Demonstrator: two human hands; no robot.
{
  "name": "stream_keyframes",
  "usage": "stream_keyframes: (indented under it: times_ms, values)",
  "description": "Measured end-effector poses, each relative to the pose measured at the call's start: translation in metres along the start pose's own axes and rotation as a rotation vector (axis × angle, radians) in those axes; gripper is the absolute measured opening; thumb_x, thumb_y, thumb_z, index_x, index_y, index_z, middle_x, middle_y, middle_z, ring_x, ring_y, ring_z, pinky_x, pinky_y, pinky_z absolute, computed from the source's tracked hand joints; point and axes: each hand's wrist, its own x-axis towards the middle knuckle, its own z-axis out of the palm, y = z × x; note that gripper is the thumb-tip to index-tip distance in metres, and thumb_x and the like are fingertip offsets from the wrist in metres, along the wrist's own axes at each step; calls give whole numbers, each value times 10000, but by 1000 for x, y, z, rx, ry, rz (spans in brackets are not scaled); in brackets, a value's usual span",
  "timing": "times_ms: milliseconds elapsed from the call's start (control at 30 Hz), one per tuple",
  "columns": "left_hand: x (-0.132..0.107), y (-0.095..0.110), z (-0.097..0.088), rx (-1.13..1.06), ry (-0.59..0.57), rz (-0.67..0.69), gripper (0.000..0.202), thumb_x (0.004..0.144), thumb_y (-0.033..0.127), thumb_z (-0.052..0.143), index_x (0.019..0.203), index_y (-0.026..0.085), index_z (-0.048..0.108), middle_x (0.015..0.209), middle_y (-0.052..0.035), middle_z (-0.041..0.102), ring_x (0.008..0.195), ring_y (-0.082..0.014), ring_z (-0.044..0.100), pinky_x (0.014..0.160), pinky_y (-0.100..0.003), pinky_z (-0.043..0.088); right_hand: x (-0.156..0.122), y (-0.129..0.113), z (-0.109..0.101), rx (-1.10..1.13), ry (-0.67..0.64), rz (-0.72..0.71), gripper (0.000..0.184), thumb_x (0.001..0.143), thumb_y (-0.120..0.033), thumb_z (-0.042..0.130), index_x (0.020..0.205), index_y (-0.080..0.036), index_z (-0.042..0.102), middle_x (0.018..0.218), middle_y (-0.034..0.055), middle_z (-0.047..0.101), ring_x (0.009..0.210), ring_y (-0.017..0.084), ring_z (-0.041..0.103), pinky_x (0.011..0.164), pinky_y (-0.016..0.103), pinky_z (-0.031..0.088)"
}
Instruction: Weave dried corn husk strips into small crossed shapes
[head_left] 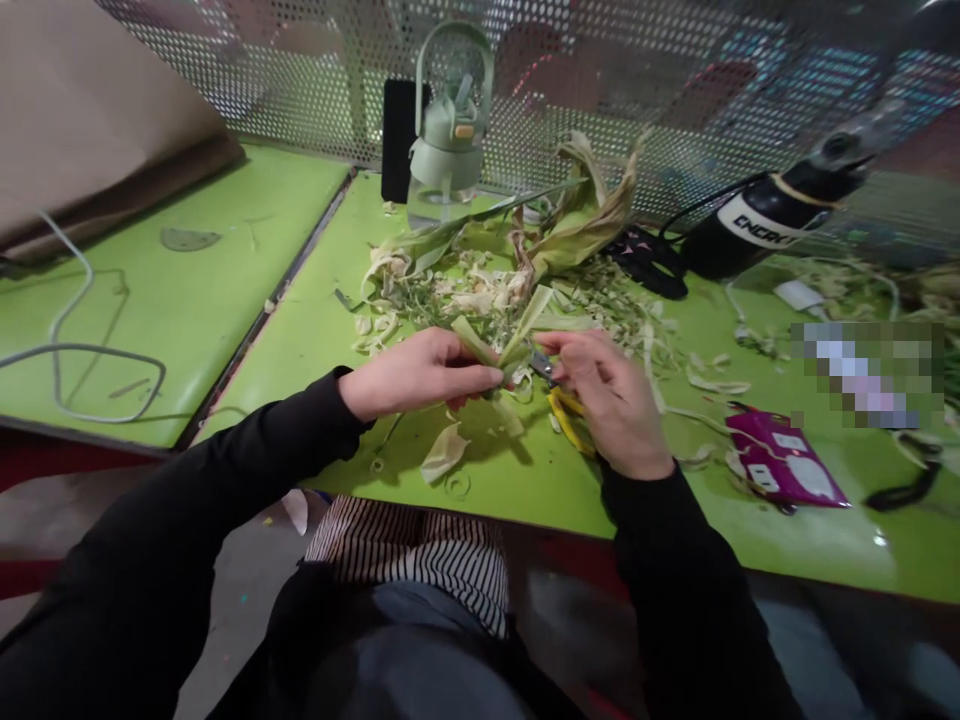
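Observation:
Pale green corn husk strips (525,322) stick up from my left hand (420,374), whose thumb and fingers pinch them at the base. My right hand (613,408) is closed on small yellow-handled pliers (568,422). Their grey metal jaws point left, close beside the husk strips. Whether the jaws touch the husk I cannot tell. Just beyond both hands lies a heap of husk scraps (480,290), with a large dry corn husk (574,240) on top. One loose husk piece (444,453) rests near the table edge.
A green-lidded water bottle (448,165) and a black phone (397,140) stand by the perforated metal screen (315,80). Rightward are a black cylinder (761,225), black-handled scissors (651,262) and a purple packet (784,455). Brown paper (97,110) and a cable (56,345) lie left.

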Motion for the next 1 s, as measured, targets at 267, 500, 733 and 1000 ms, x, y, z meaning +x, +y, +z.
stream_keyframes:
  times_ms: [267,500,733,1000]
  values:
    - [3,1,11,-29,-120,-56,318,884,361,608,665,133,573,574,41,516,506,-52,475,499,-185,366,-7,-17,11,252,-52,-14,140,929,-335,656,959,-259,770,1046,34,745,995,182,692,925,359,556]
    - [2,5,16,-87,-124,-101,317,874,316,621,620,137,558,583,38,532,486,-49,470,503,-191,404,-16,-25,10,263,-114,-48,138,898,-290,702,1018,-270,767,965,9,785,772,141,713,713,278,588]
    - [2,1,24,-157,-178,-118,248,895,347,601,766,135,600,627,47,527,542,-57,488,528,-181,412,-19,-24,14,187,-51,-43,105,907,-270,684,986,-257,752,876,-4,769,715,139,706,644,267,574]
    - [2,-1,20,-251,-204,-149,301,850,364,682,689,126,593,618,34,557,543,-56,502,544,-186,419,-18,-24,8,-50,16,-387,253,891,-65,617,1047,-240,710,954,27,748,857,148,713,779,269,581]
